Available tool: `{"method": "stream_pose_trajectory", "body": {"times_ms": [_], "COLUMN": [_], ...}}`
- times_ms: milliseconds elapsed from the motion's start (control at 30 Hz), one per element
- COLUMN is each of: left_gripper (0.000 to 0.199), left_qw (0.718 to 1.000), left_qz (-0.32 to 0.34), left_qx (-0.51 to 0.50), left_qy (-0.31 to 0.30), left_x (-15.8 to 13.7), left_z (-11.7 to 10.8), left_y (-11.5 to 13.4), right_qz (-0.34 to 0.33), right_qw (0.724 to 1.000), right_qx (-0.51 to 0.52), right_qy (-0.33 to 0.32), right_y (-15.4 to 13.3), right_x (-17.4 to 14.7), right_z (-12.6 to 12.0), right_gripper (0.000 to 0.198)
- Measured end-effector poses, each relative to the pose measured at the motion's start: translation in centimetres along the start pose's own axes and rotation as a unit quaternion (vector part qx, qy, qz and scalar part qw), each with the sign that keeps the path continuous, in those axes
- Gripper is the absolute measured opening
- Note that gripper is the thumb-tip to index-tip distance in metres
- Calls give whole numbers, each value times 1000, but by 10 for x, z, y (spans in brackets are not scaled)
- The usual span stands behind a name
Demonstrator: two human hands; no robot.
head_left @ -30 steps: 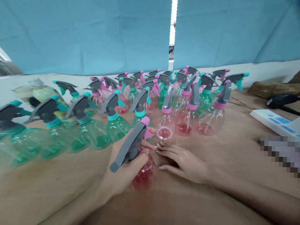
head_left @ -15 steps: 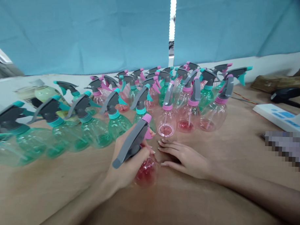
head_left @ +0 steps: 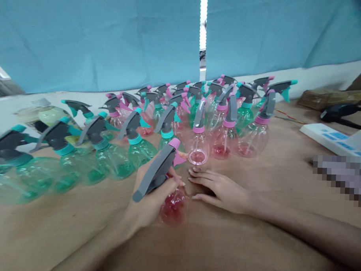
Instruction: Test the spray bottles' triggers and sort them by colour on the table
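Observation:
My left hand [head_left: 156, 190] is closed round the neck of a pink spray bottle [head_left: 174, 208]. The bottle has a grey trigger head with a pink nozzle and a pink trigger, and my fingers hide its collar. My right hand [head_left: 221, 189] lies palm down on the wooden table [head_left: 273, 194], fingers stretched out just right of that bottle and not touching it. Right beyond my right fingertips stands another pink spray bottle [head_left: 198, 146] with a pink collar. A green spray bottle [head_left: 142, 152] stands behind my left hand.
Several green spray bottles [head_left: 116, 163] line the left side, and more pink and green ones crowd the back. At the right are a white power strip [head_left: 331, 137], a blurred-out flat object [head_left: 341, 174] and a black item [head_left: 341, 113]. A blue curtain [head_left: 98, 37] hangs behind.
The whole view has shifted slightly, so things appear a little further left. Both hands keep the same pose, with the left still round the pink bottle.

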State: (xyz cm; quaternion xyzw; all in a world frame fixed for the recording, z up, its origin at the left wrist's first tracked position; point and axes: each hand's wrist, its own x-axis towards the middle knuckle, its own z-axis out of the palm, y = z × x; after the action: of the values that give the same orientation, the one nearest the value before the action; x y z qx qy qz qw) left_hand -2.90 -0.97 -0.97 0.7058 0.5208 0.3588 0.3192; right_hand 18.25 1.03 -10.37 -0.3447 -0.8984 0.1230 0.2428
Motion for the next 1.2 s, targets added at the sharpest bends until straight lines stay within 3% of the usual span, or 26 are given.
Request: {"method": "stream_pose_trajectory", "body": {"times_ms": [133,600,1200], "left_gripper": [20,23,20], "left_qw": [1000,998,1000], "left_qz": [17,59,25], "left_qx": [-4,24,14], "left_qy": [-18,19,0], "left_x": [1,1,2], "left_z": [-2,0,-1], "left_y": [11,10,17], "right_qz": [-2,3,-4], "right_qw": [1000,1000,1000], "right_qx": [-4,-8,-10], "right_qy": [-2,-5,-1], "right_y": [0,-1,-1], "right_x": [0,1,1], "right_z": [0,-2,-1], "right_gripper": [54,53,54]}}
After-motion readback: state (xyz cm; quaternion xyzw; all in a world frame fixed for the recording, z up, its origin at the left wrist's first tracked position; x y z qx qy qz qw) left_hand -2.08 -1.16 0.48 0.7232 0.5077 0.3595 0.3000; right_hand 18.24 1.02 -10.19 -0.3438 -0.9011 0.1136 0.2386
